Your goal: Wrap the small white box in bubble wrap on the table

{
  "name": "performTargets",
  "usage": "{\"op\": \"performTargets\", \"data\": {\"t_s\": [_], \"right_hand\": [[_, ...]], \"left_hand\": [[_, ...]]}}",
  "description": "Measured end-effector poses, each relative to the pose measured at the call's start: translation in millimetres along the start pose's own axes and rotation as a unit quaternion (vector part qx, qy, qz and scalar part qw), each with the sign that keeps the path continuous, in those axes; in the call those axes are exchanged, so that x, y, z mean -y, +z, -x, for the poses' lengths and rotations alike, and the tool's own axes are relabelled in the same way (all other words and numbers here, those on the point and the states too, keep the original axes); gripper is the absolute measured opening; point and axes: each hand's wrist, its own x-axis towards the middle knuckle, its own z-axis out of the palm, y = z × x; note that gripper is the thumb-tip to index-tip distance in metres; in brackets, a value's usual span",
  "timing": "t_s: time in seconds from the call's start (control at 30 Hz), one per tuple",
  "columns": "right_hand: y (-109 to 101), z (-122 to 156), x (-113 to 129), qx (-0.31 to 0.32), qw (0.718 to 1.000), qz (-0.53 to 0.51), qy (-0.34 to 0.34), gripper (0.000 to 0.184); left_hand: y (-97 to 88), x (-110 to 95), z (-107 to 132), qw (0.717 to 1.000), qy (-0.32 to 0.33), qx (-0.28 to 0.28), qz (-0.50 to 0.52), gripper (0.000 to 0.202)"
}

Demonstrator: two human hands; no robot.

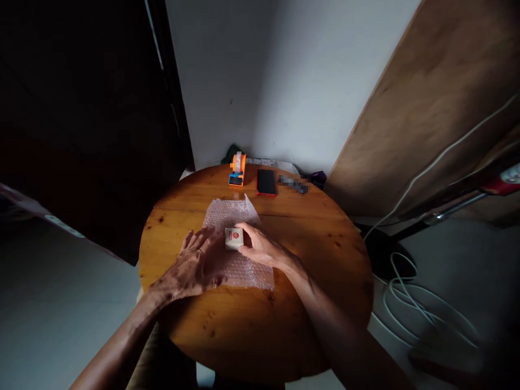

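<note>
Dim round desk (325, 260): between near and far edges, the right hand (260, 246) grasps a small box (234, 239) on bubble wrap (252, 274), presumably steadying it; the left hand (190, 271), shadowed, spreads apparently empty.

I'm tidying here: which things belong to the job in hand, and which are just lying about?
Job, likely:
small box, at the right hand
bubble wrap beneath
perhaps orange tape dispenser

Apparently lying about:
red-edged black device
pixelated item

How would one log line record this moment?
right hand: holding small box; left hand: open, beside box; box: over bubble wrap; far side: tape dispenser
</note>
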Motion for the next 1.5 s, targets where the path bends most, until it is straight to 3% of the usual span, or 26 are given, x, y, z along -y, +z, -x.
{"op": "performTargets", "data": {"t_s": [0.17,0.33,0.5,0.6,0.77,0.87,1.0,1.07,1.23,1.4,1.5], "right_hand": [[-4.1,1.8,-0.3,0.006,1.000,-0.014,-0.023,0.060],[-11.9,1.6,-0.4,0.028,0.998,-0.060,-0.017,0.064],[-15.7,1.6,1.9,0.016,0.997,-0.067,-0.026,0.061],[-15.0,2.1,1.1,0.017,0.997,-0.073,-0.031,0.060],[-19.2,2.3,-4.1,0.041,0.990,-0.134,-0.004,0.052],[-27.6,2.0,-7.0,0.057,0.972,-0.225,0.033,0.048],[-35.8,2.4,-8.8,0.067,0.950,-0.302,0.037,0.066],[-35.0,2.3,-8.5,0.057,0.953,-0.296,0.039,0.064],[-24.9,-2.8,-5.3,-0.041,0.978,-0.175,0.104,0.013],[-16.9,-8.1,-6.2,-0.052,0.976,-0.180,0.109,0.012],[-13.2,-8.9,-8.3,-0.065,0.970,-0.204,0.114,0.012]], "left_hand": [[-1.8,-17.6,21.4,0.995,0.068,0.008,-0.070,0.066],[9.2,-23.7,24.7,0.993,0.090,-0.007,-0.080,0.035],[25.9,-20.6,15.6,0.988,0.102,-0.093,-0.063,0.019],[23.3,-21.6,9.4,0.987,0.100,-0.119,-0.034,0.019],[7.0,-21.4,-8.7,0.981,0.060,-0.185,0.010,0.015],[0.0,-19.4,-26.1,0.985,-0.002,-0.174,0.007,0.011],[-8.6,-19.1,-51.1,0.985,-0.110,-0.131,0.010,0.008],[-12.3,-19.2,-61.2,0.985,-0.137,-0.100,0.021,0.008],[-15.5,-12.0,-69.7,0.979,-0.172,-0.076,0.081,0.011],[-7.7,-0.4,-64.3,0.948,-0.173,-0.105,0.247,0.032],[2.3,3.1,-66.1,0.923,-0.180,-0.090,0.328,0.026]]}}
